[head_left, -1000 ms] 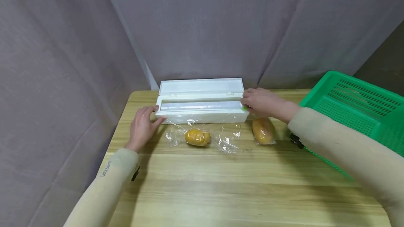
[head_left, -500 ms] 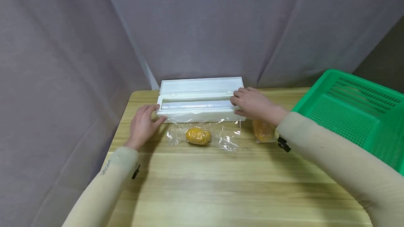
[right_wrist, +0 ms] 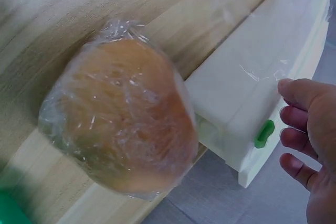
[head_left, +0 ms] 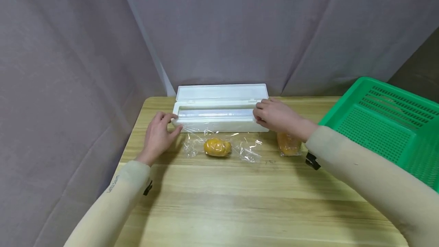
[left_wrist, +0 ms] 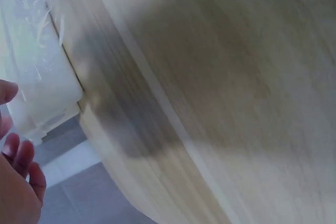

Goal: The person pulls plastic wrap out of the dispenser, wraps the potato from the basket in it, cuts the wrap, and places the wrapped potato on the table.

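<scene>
A white cling film box [head_left: 219,126] lies at the table's back with its lid [head_left: 222,92] raised, showing a roll of film [head_left: 216,114]. From it, clear cling film [head_left: 248,151] spreads forward over what looks like a yellow bread roll [head_left: 217,147]. My left hand [head_left: 158,134] holds the box's left end, thumb at the front and forefinger at the top edge. At the right end, my right hand [head_left: 279,115] appears to pinch the film near the box's front edge; its fingertips partly hide the contact. A green slider [right_wrist: 264,134] sits on the box beside those fingers.
A film-wrapped bread bun [right_wrist: 123,116] rests to the right of the box, partly under my right wrist. A green plastic basket [head_left: 377,129] stands at the right. A grey curtain [head_left: 219,29] hangs right behind the wooden table [head_left: 219,201].
My right hand has moved left from the box's right end, uncovering the green slider, onto the front edge by the film. The left hand keeps its place at the left end.
</scene>
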The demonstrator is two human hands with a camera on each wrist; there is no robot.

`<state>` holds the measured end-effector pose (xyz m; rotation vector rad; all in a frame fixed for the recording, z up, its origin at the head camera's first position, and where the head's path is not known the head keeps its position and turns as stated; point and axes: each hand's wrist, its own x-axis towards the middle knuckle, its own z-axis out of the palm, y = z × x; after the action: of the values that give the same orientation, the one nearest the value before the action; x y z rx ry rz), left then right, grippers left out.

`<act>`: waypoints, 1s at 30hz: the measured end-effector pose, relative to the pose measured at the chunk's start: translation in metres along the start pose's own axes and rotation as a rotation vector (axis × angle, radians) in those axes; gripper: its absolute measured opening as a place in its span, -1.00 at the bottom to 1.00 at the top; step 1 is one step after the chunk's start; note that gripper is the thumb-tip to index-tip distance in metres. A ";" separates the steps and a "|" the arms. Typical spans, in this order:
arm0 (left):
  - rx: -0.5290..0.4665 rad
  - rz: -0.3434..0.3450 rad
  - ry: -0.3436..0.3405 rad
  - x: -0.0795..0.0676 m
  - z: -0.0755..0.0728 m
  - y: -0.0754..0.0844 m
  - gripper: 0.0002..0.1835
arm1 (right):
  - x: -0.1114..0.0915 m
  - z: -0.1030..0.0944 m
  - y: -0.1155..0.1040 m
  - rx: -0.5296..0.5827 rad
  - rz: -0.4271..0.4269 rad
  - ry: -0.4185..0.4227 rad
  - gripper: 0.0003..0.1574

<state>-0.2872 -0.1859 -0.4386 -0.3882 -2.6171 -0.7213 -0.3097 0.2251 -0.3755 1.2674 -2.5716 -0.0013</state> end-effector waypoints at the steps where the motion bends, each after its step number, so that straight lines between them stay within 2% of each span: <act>1: -0.014 0.005 0.000 -0.001 -0.001 0.001 -0.64 | -0.001 -0.001 0.000 0.005 0.000 0.003 -0.69; 5: -0.083 0.025 -0.030 -0.002 -0.007 0.006 -0.83 | -0.002 -0.007 -0.004 0.045 -0.006 0.026 -0.67; 9: -0.185 0.024 -0.092 -0.003 -0.014 0.007 -0.94 | -0.005 -0.015 -0.010 0.090 -0.017 0.031 -0.67; 14: -0.323 -0.017 -0.193 -0.007 -0.022 0.007 -0.96 | -0.009 -0.022 -0.017 0.129 -0.032 0.019 -0.69; 18: -0.382 -0.038 -0.270 -0.012 -0.029 0.007 -0.95 | -0.015 -0.025 -0.024 0.154 -0.055 0.030 -0.68; 21: -0.399 -0.020 -0.301 -0.016 -0.033 0.006 -0.94 | -0.019 -0.027 -0.033 0.163 -0.075 0.028 -0.67; 24: -0.409 0.027 -0.322 -0.022 -0.036 0.006 -0.90 | -0.024 -0.027 -0.042 0.174 -0.094 0.011 -0.66; 30: -0.409 0.103 -0.363 -0.033 -0.036 0.006 -0.80 | -0.034 -0.019 -0.053 0.177 -0.111 -0.023 -0.64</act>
<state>-0.2445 -0.2052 -0.4223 -0.8359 -2.7373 -1.2559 -0.2436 0.2213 -0.3716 1.4799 -2.5644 0.1953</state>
